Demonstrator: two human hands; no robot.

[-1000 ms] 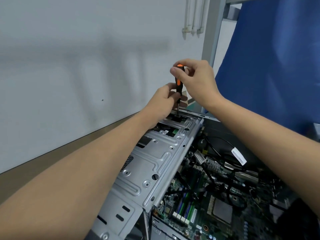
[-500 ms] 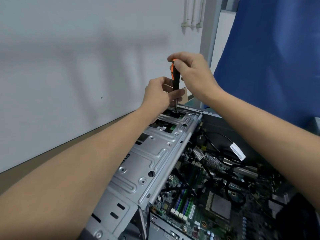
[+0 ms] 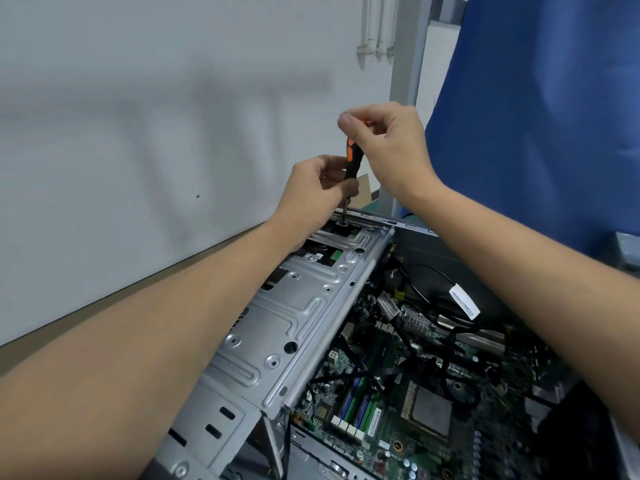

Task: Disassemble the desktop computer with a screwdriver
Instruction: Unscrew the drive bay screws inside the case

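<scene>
Head view: left hand (image 3: 311, 190) and right hand (image 3: 386, 148) grip the near-vertical screwdriver (image 3: 350, 161), tip pointing down

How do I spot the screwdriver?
Find the open computer case, then follow its silver metal bracket to the far end, where the left hand and right hand meet. The screwdriver stands upright between them, the only thing with a black-and-orange handle.

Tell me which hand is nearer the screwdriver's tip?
Left. The left hand pinches the screwdriver low, just above its tip; the right hand grips the top end, farther up.
</scene>
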